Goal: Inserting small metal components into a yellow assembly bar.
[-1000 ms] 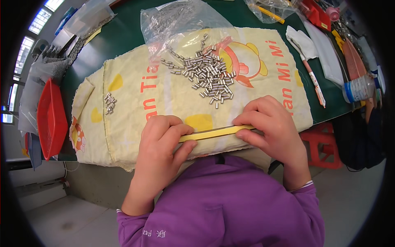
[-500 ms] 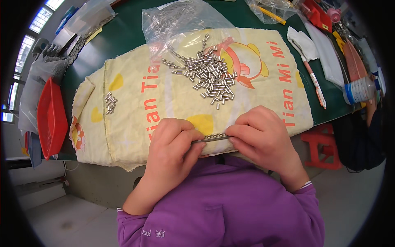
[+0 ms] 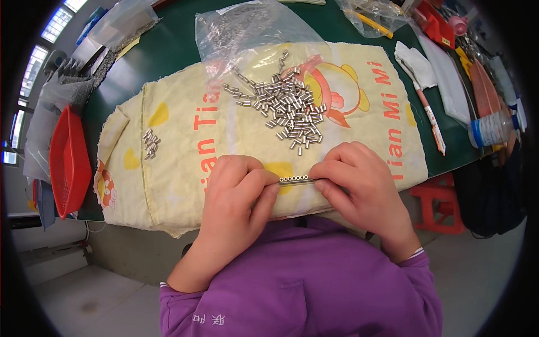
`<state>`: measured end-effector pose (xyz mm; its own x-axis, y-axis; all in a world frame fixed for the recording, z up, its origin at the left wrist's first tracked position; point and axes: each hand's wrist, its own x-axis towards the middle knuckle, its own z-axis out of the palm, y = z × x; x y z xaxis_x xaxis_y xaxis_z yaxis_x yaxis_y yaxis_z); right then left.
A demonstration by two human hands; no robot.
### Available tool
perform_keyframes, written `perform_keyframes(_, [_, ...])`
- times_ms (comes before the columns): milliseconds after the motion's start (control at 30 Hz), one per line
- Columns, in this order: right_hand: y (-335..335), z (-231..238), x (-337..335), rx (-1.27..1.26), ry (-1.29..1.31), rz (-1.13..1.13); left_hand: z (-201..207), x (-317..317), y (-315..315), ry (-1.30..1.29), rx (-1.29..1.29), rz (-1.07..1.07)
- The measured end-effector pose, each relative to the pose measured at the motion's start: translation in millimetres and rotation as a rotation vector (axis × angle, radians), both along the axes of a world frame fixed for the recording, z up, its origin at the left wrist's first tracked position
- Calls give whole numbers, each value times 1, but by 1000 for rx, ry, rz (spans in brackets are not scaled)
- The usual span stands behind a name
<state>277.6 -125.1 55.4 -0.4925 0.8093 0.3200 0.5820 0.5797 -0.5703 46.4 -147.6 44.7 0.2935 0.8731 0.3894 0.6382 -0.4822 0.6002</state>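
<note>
Between my two hands a row of small metal tubes (image 3: 293, 178) stands side by side, their round open ends showing. A thin grey strip (image 3: 296, 182) runs along the row's near side. My left hand (image 3: 238, 196) pinches the left end with thumb and forefinger, and my right hand (image 3: 353, 188) pinches the right end. How far the strip reaches under the fingers is hidden. Just beyond my hands, a loose pile of short metal tubes (image 3: 292, 106) lies on the yellow printed cloth (image 3: 179, 168). A much smaller group of tubes (image 3: 151, 144) rests farther left on it.
A clear plastic bag (image 3: 258, 28) holding more tubes lies behind the pile. On the left is a red basket (image 3: 70, 163). To the right are a pen (image 3: 431, 121), a clear bottle (image 3: 489, 128) and, below the table, a red stool (image 3: 439, 206).
Both hands have lifted slightly away from my body with the row of tubes, whose round ends now face me more squarely. The view has shifted a little.
</note>
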Motion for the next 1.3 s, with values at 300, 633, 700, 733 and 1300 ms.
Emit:
perform_keyframes(300, [2, 3, -2, -50, 3, -16, 4, -3, 4, -7, -83, -18])
perform_keyframes(633, [-9, -7, 8, 70, -25, 36, -3, -10, -3, 49, 86, -128])
perform_keyframes(700, [-11, -8, 9, 114, -53, 59, -3, -10, -5, 74, 123, -129])
perform_keyframes(733, [-11, -9, 10, 113, -53, 59, -2, -10, -6, 100, 161, -128])
perform_keyframes(1300, [-14, -12, -6, 68, 10, -62, 4, -4, -7, 53, -61, -53])
